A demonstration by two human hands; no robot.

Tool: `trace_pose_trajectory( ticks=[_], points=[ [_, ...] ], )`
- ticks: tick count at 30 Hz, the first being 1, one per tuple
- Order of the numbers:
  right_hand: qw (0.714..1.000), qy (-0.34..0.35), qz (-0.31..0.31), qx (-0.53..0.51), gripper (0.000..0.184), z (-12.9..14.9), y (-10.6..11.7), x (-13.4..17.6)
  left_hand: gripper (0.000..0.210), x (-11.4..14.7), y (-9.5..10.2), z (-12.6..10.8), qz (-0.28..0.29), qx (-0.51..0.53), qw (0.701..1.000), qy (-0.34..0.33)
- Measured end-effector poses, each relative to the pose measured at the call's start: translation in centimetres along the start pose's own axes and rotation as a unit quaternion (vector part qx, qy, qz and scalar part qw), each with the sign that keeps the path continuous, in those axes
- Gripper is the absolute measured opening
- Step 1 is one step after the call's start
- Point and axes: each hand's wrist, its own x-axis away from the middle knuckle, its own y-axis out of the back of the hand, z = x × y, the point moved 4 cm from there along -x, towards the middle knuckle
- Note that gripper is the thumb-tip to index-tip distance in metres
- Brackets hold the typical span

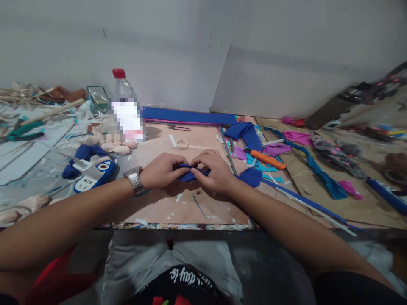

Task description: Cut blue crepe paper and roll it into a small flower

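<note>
A piece of dark blue fabric (187,176) is pinched between my two hands, just above the work surface at the middle. My left hand (162,170), below a metal watch (135,179), grips its left part with thumb and fingers. With thumb and fingertips, my right hand (212,171) holds the right part, and the hands almost touch. More blue fabric (251,176) lies beside my right wrist. Beyond the hands sits a ring-shaped roll of tape (182,144). Small thread snips (179,128) lie farther back.
An orange cutter (267,159) and folded blue cloth (246,133) lie to the right. A red-capped bottle (119,73) stands behind a pixelated bright screen (127,120). At left are a blue-and-white tool (95,174) and green-handled pliers (27,130). Another person's hand (397,162) is at far right.
</note>
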Motion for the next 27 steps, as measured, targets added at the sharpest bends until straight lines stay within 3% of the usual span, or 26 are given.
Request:
trace_pose_trajectory(
  ticks=[13, 22, 27],
  points=[
    [0.999, 0.013, -0.035, 0.009, 0.006, -0.09, 0.07, -0.09, 0.027, -0.24, -0.21, 0.62, 0.035, 0.12, 0.989, 0.078],
    [1.0, 0.025, -0.011, 0.014, 0.007, 0.12, 0.01, -0.13, 0.021, -0.32, -0.35, 0.48, 0.051, 0.205, 0.972, 0.108],
    [0.999, 0.039, -0.013, 0.032, 0.009, 0.07, -0.04, -0.14, 0.033, -0.25, -0.22, 0.32, 0.059, 0.203, 0.971, 0.115]
  ],
)
